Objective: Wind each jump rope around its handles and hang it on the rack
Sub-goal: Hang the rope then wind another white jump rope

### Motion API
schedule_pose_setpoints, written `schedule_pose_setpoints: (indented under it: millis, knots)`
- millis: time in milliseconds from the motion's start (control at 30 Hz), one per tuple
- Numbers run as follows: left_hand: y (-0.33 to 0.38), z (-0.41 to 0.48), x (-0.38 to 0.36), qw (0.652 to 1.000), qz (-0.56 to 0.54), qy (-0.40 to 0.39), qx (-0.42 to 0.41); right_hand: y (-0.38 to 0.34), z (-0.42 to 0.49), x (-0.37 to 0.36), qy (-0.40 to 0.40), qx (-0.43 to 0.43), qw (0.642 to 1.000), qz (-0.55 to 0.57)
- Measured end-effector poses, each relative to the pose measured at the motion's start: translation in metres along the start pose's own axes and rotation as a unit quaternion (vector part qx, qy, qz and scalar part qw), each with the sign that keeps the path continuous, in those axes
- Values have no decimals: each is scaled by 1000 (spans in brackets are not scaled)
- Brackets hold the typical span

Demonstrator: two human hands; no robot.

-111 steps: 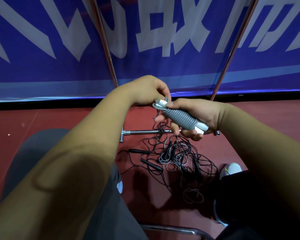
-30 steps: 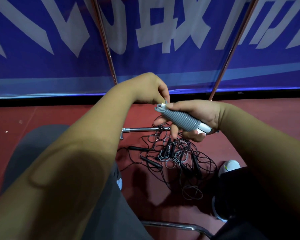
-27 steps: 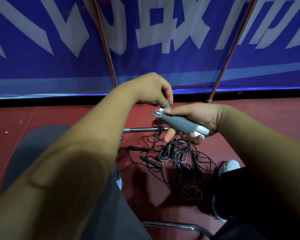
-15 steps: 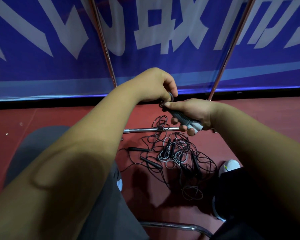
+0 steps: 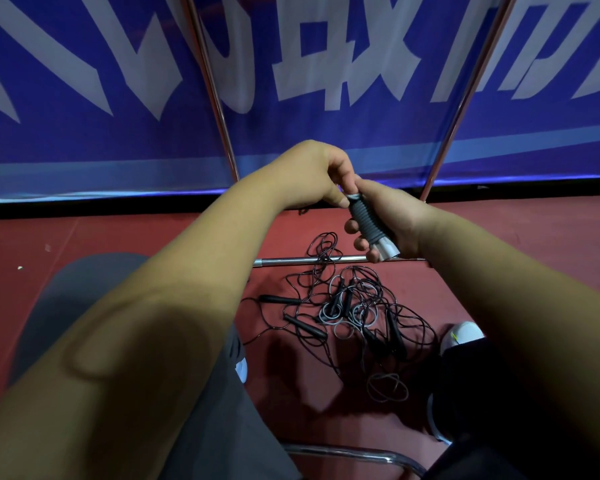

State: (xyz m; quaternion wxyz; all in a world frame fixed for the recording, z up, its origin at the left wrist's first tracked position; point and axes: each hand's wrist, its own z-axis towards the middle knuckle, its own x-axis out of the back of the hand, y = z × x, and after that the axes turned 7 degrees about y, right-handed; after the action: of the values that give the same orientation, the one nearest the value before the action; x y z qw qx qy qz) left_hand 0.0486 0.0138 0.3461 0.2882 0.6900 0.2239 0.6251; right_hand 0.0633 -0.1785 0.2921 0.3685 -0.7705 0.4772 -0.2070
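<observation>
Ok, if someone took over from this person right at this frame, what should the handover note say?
Right hand grips the wound jump rope around its middle; left hand pinches its top end, apparently securing the cord's end.
Tangled ropes lie on the red floor beside the base bar of the rack.
Done: this rope is wound, or nearly.
Left: hang it on the rack, then untangle, wind and hang the others.

At your 12 o'clock stands a blue banner wall with large white characters (image 5: 84, 150). A smooth dull-red floor (image 5: 118, 237) runs below it, and a curved chrome tube (image 5: 354, 453) sits at 6 o'clock.
</observation>
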Motion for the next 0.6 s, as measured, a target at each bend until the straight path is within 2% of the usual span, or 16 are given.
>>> schedule_pose_setpoints:
  millis: [100,167,233,300,400,500,600]
  knots:
    - [-6,2,-2,998,31,-8,58,0,1,-2,15,11,1000,18]
    - [-12,2,-3,994,31,-55,84,0,3,-3,26,31,999,27]
    - [-16,0,-5,985,-64,-104,119,0,4,-3,32,53,998,31]
    - [-16,-1,-7,972,-138,-114,153,0,6,-2,40,74,996,27]
    - [-14,0,-6,958,-180,-108,195,-1,9,1,49,93,994,34]
    - [-15,-4,-2,960,-150,-117,204,-2,10,1,59,108,992,39]
    - [-17,-4,2,984,-29,-57,164,1,8,0,54,120,991,9]
